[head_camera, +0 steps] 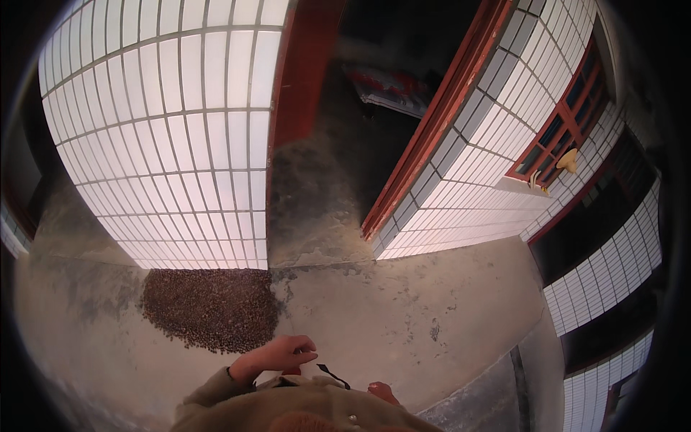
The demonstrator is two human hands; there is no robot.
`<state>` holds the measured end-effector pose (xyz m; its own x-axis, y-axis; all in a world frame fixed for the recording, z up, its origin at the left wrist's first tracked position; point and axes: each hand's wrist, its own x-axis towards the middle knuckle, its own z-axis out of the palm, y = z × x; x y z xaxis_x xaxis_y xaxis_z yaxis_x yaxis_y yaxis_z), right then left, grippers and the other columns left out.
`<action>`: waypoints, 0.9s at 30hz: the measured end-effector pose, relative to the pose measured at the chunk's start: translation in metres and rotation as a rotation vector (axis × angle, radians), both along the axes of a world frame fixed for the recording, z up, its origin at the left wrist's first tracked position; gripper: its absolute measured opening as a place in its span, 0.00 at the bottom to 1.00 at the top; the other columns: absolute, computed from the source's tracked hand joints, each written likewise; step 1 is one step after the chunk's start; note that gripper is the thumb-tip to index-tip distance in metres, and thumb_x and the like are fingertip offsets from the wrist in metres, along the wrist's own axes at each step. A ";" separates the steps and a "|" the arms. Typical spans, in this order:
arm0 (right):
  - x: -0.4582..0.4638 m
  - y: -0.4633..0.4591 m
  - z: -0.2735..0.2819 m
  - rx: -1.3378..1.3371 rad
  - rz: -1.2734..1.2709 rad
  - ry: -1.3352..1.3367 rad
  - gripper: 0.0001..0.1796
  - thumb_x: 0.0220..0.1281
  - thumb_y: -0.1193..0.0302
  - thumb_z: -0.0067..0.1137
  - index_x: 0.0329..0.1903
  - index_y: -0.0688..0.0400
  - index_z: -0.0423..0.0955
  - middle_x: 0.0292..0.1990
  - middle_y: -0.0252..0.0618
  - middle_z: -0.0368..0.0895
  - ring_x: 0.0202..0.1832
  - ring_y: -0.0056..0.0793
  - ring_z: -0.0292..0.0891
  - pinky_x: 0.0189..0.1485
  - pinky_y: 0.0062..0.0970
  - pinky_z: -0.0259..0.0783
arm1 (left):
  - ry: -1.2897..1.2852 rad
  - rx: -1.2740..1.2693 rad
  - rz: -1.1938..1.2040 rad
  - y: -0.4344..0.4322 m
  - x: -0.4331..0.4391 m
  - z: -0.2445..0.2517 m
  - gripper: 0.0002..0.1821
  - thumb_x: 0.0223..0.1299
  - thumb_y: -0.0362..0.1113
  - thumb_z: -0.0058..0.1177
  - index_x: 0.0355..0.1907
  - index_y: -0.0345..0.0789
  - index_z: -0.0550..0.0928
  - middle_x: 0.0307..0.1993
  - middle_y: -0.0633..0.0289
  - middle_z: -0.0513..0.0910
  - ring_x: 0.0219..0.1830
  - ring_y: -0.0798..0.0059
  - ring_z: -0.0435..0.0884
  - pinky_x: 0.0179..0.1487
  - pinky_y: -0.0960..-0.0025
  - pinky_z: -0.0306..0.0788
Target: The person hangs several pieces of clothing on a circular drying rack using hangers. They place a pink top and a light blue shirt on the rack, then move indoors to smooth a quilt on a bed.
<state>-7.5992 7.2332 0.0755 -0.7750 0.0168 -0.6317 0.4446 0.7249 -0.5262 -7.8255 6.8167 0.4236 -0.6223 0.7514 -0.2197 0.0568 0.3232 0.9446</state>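
My left hand (286,352) is held in front of my body with its fingers bent; nothing can be made out between them. A dark band circles that wrist. My right hand (383,391) shows only in part, low beside the tan jacket (334,407), and what its fingers do is unclear. Between the two hands a dark cord (333,376) hangs at the front of the jacket. Past my left hand, a heap of small brown nuts or seeds (210,308) lies on the concrete floor against a white-tiled wall (183,162).
To the right of the heap a doorway with a red frame (432,129) opens onto a dark room, where a bag or cloth with red and white parts (388,89) lies. A red-framed window (561,129) is farther right, with a yellowish funnel-shaped thing (567,161) by it.
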 end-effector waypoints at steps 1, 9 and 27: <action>-0.015 0.006 0.010 -0.054 -0.117 -0.009 0.16 0.60 0.59 0.47 0.24 0.54 0.76 0.29 0.40 0.81 0.34 0.42 0.76 0.39 0.40 0.70 | 0.021 0.034 -0.016 0.003 -0.024 0.007 0.15 0.66 0.43 0.55 0.45 0.33 0.79 0.32 0.58 0.84 0.32 0.72 0.82 0.36 0.69 0.74; -0.155 0.066 -0.018 -0.003 -0.154 -0.102 0.12 0.61 0.62 0.49 0.27 0.53 0.76 0.30 0.38 0.82 0.28 0.35 0.78 0.32 0.36 0.73 | 0.279 -0.141 -0.041 -0.006 -0.223 0.089 0.14 0.61 0.38 0.61 0.46 0.33 0.80 0.30 0.61 0.84 0.26 0.73 0.79 0.31 0.72 0.73; -0.844 0.288 -0.003 -0.072 -0.161 0.258 0.17 0.59 0.71 0.57 0.51 0.61 0.75 0.34 0.42 0.83 0.33 0.29 0.84 0.35 0.28 0.77 | 0.574 1.342 -0.260 0.291 -0.648 0.236 0.26 0.58 0.43 0.65 0.50 0.23 0.77 0.45 0.39 0.81 0.42 0.59 0.86 0.41 0.62 0.82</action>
<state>-8.4430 7.5214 0.0726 -0.9008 0.1152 -0.4188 0.3962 0.6127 -0.6838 -8.4739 7.1081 0.6591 -0.2011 0.2905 0.9355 0.4351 -0.8291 0.3510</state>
